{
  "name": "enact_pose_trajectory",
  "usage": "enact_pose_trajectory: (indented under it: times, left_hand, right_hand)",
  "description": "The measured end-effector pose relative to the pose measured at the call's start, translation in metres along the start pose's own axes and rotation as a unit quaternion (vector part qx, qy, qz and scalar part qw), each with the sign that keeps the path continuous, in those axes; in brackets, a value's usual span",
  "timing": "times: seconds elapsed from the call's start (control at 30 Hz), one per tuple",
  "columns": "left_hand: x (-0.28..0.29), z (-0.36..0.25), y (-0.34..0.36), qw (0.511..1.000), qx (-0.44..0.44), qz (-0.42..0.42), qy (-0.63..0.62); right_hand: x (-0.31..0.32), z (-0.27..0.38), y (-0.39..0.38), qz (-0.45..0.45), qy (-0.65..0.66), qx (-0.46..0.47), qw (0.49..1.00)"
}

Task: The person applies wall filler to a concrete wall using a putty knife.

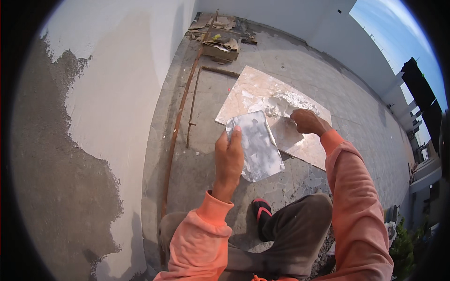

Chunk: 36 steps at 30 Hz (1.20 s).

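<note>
My left hand [228, 164] grips a flat, pale metal plate [254, 146] smeared with white, its thumb over the near left edge. My right hand [307, 122] is closed at a heap of white paste [288, 101] on a large pinkish marbled board [234, 98] lying on the floor. What that hand grips is mostly hidden; a greyish, blade-like shape or shadow lies below it. The plate is held above the board's near left part, just left of my right hand.
A long rusty pipe [183, 103] and a bent rod [201, 73] lie left of the board. Scrap boards and cardboard [219, 50] are piled behind. A part-plastered wall [117, 79] rises close on my left. My sandalled foot [262, 210] is below. Plants [403, 243] stand at lower right.
</note>
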<state>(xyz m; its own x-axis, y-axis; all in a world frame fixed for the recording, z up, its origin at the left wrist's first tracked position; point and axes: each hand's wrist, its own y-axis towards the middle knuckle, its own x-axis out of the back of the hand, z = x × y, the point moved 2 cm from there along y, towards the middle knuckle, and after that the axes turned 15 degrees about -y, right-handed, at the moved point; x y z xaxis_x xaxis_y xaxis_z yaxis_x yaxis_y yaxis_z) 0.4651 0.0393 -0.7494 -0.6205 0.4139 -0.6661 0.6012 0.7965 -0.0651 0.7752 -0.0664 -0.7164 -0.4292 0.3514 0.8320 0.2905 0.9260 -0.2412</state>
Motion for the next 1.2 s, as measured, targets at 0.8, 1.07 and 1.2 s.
enact_pose_trajectory:
  times: [0.8,1.07,1.2]
  left_hand:
    - [-0.002,-0.013,-0.007,0.998,-0.035,-0.038,-0.023]
    - [0.004,-0.011,-0.003,0.999,-0.033,-0.036,0.004]
    - [0.010,-0.012,-0.003,0.998,-0.030,-0.044,-0.016]
  right_hand:
    - [0.038,0.000,0.042,-0.039,0.006,-0.091,0.995]
    - [0.041,-0.012,0.018,0.020,0.022,-0.083,0.996]
    - [0.018,0.005,0.000,-0.001,0.043,-0.011,0.999]
